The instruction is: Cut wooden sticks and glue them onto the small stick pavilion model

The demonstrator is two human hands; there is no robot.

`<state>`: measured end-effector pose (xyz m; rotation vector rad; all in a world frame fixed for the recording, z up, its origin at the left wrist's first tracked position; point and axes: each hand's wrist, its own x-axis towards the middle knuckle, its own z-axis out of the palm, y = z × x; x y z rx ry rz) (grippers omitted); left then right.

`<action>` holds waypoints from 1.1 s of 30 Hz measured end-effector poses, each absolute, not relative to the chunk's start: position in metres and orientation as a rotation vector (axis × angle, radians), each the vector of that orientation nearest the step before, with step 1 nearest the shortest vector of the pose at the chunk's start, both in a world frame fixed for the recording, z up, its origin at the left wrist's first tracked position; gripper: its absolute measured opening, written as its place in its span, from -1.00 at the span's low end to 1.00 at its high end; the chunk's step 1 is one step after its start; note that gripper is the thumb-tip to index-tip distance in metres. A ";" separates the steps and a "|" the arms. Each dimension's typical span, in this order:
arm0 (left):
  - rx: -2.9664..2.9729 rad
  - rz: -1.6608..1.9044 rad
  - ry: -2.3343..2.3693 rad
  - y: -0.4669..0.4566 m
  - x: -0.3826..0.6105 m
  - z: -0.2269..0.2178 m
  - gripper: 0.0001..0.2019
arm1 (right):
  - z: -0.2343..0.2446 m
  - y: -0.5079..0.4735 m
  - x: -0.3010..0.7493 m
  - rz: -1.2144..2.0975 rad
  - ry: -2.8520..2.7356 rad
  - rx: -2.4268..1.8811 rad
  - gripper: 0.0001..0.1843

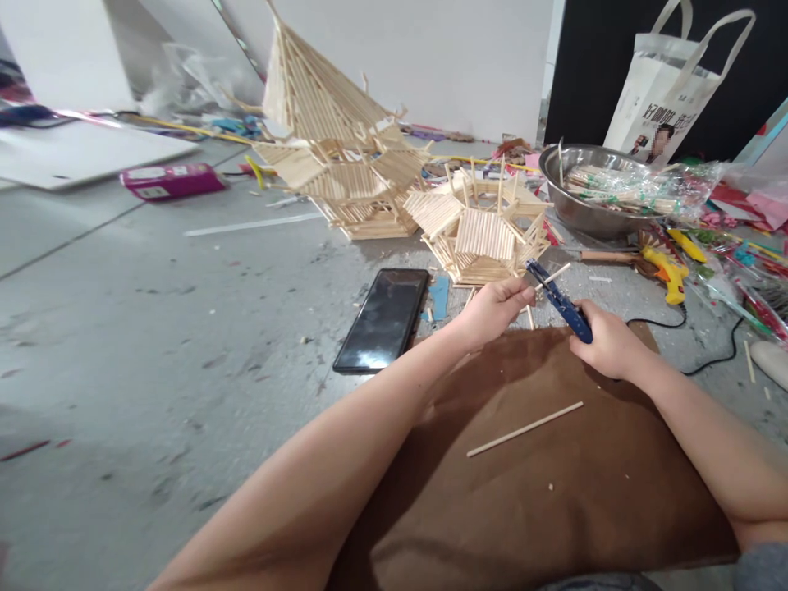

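Observation:
In front of the smaller stick model, my left hand (501,305) pinches a thin wooden stick (561,272), with its fingertips at the tool's far end. My right hand (607,338) is closed around the near end of a long blue hand tool (563,304); its exact kind is hard to make out. The tool's narrow tip crosses the stick beside my left fingers. A second wooden stick (524,429) lies loose on the brown sheet (492,509) below my hands. Just beyond them stands the smaller wooden stick model (486,234), open at its top.
A taller, pointed-roof stick model (357,180) stands behind. A phone (382,320) lies left of my hands. At the right are a metal bowl (591,222) of bundled sticks, a yellow glue gun (668,271) with a black cord, and a white bag (665,98).

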<state>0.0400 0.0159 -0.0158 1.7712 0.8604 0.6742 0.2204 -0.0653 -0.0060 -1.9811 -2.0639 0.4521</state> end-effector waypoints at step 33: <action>2.441 0.274 1.416 0.006 0.062 -0.030 -0.70 | -0.008 -0.051 0.228 1.540 -1.527 -1.995 -0.95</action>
